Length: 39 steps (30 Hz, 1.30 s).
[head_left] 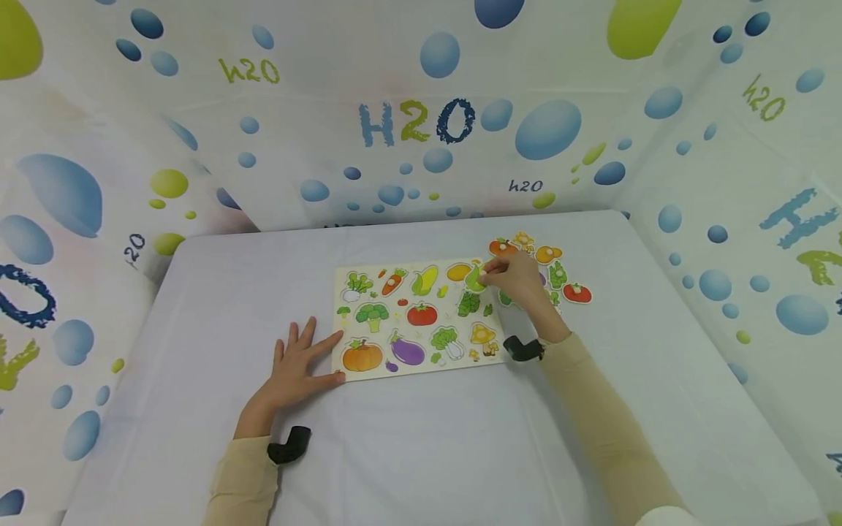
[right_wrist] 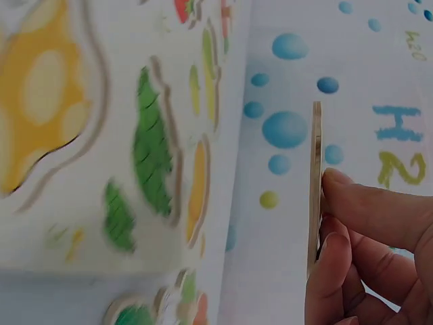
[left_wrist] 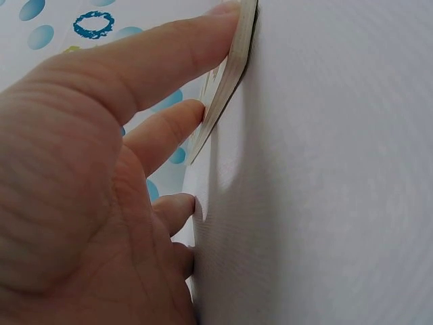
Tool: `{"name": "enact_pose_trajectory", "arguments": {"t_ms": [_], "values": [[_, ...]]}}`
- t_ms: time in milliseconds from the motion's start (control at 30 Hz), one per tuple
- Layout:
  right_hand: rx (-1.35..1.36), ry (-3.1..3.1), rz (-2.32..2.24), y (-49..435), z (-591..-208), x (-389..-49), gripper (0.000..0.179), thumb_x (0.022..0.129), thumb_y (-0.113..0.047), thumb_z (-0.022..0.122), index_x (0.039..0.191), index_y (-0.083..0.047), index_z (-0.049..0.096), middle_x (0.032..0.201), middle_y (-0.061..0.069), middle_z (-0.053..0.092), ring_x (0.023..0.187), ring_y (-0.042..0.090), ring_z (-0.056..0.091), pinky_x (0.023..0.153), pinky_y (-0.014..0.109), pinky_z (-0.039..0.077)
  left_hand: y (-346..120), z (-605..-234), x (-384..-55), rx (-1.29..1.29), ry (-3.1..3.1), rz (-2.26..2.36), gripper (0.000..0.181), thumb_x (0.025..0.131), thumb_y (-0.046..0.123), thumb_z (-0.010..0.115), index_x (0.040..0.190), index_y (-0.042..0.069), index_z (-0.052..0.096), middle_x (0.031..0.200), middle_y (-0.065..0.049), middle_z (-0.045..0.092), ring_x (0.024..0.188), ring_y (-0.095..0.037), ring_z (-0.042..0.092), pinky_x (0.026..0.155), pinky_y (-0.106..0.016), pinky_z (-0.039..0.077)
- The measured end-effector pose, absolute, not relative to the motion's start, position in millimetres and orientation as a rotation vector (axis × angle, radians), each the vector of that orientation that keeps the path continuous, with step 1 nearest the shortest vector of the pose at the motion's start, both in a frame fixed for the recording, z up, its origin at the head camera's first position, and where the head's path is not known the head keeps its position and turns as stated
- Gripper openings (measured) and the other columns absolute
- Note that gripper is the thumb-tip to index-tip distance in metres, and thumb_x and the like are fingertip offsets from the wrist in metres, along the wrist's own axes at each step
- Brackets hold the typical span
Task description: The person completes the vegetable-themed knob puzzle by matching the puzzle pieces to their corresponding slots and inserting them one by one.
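A cream vegetable puzzle board [head_left: 397, 323], printed or inlaid with a pumpkin, an eggplant [head_left: 407, 351], a tomato [head_left: 422, 315] and several more, lies flat on the table. Thumb and fingers of my right hand [head_left: 516, 277] pinch a thin green pear-shaped puzzle piece [head_left: 473, 280] over the board's upper right. The right wrist view shows this wooden piece [right_wrist: 315, 169] edge-on, upright and above the board. My left hand [head_left: 292, 372] is spread out, its thumb and index fingertips against the board's left edge [left_wrist: 230, 74] and the other fingers on the cloth.
Several loose vegetable pieces lie in a cluster right of the board, among them a tomato piece [head_left: 577, 293] and an orange piece [head_left: 548, 254], partly hidden by my right hand. A white cloth covers the table [head_left: 421, 453]. Patterned curtains [head_left: 316, 109] enclose the back and sides.
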State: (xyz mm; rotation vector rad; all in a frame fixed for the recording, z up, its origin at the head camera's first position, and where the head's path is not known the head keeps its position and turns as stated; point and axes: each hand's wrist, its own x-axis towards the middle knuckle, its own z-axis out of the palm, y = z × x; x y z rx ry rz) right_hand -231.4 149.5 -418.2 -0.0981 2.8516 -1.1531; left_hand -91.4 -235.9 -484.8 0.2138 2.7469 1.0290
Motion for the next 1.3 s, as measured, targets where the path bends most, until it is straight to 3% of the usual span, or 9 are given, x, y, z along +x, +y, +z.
{"name": "enact_pose_trajectory", "arguments": {"t_ms": [567, 800, 1300], "values": [[-0.145, 2.795, -1.003, 63.0, -432.8, -268.8, 0.016, 0.082, -0.022, 0.079, 0.088, -0.008, 0.074, 0.091, 0.007, 0.071, 0.077, 0.020, 0.057, 0.060, 0.026, 0.043, -236.2, -484.1, -90.3, 0.201, 2.751, 1.032, 0.079, 0.079, 0.043, 0.077, 0.146, 0.015, 0.047, 0.162, -0.027, 0.004, 0.147, -0.049, -0.016, 0.112, -0.069, -0.014], [-0.080, 2.774, -0.911, 51.2, -443.9, -272.2, 0.012, 0.081, -0.022, 0.079, 0.086, -0.012, 0.075, 0.089, 0.005, 0.071, 0.068, 0.018, 0.058, 0.051, 0.026, 0.042, -236.2, -484.3, -89.8, 0.209, 2.750, 1.030, 0.078, 0.079, 0.044, 0.076, 0.145, 0.015, 0.048, 0.162, -0.027, 0.005, 0.147, -0.050, -0.015, 0.112, -0.069, -0.013], [-0.095, 2.816, -0.807, 44.2, -455.2, -272.9, 0.011, 0.081, -0.020, 0.078, 0.083, -0.010, 0.074, 0.081, 0.004, 0.070, 0.062, 0.015, 0.055, 0.052, 0.024, 0.039, -234.5, -484.9, -90.6, 0.216, 2.766, 1.029, 0.077, 0.078, 0.043, 0.076, 0.144, 0.015, 0.049, 0.162, -0.027, 0.006, 0.147, -0.051, -0.013, 0.112, -0.070, -0.012]]}}
